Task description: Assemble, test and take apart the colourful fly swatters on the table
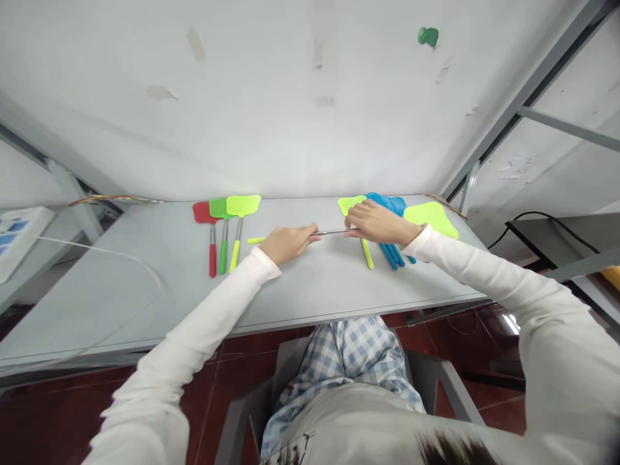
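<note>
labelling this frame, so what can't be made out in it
In the head view:
Thin silver metal rod: ends hidden by left hand and right hand.
Blue plastic mesh swatters: middles, behind right hand.
White object with blue panels: cut off by picture's left edge.

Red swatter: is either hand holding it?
No, the red swatter lies on the table beside the green swatter, while the left hand and right hand hold a metal shaft.
</note>
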Demonstrator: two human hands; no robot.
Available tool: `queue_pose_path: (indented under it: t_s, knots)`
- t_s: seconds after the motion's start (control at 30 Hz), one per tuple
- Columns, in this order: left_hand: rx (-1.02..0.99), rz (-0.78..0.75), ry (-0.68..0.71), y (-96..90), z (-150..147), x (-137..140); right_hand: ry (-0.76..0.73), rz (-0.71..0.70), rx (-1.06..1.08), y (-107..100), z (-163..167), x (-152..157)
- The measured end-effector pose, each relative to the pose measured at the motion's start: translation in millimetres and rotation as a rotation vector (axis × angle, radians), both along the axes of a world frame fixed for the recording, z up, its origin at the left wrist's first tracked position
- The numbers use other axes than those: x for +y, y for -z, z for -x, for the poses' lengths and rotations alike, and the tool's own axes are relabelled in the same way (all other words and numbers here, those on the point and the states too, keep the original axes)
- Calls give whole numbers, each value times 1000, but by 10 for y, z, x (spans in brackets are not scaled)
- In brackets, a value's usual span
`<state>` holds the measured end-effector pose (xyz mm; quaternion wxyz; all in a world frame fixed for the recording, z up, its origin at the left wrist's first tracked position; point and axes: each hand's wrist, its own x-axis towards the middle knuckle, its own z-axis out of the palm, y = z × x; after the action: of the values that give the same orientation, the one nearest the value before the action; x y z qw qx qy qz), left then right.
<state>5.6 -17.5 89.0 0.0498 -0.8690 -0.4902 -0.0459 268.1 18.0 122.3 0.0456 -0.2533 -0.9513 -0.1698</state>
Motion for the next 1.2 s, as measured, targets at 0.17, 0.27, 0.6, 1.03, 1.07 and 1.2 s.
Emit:
queue_pose_path:
  t_s: [0.17, 0.27, 0.6, 1.03, 1.07, 1.2]
  knots:
    - [16, -36, -162, 56, 515, -54, 408, 165, 481, -113, -566, 203]
    - [-12, -51, -189, 112, 631, -75, 576, 559, 702, -14, -717, 279]
    - [-87, -129, -110, 188, 550, -100, 556, 821, 1195, 175, -627, 201]
    - [-128, -116, -29, 224, 204, -124, 345, 450, 769, 191, -282, 57]
    - [-121, -126, -34, 227, 231, -120, 347, 388, 701, 175, -292, 62]
    - [-120, -164, -68, 189, 272, -110, 383, 383, 636, 112, -259, 68]
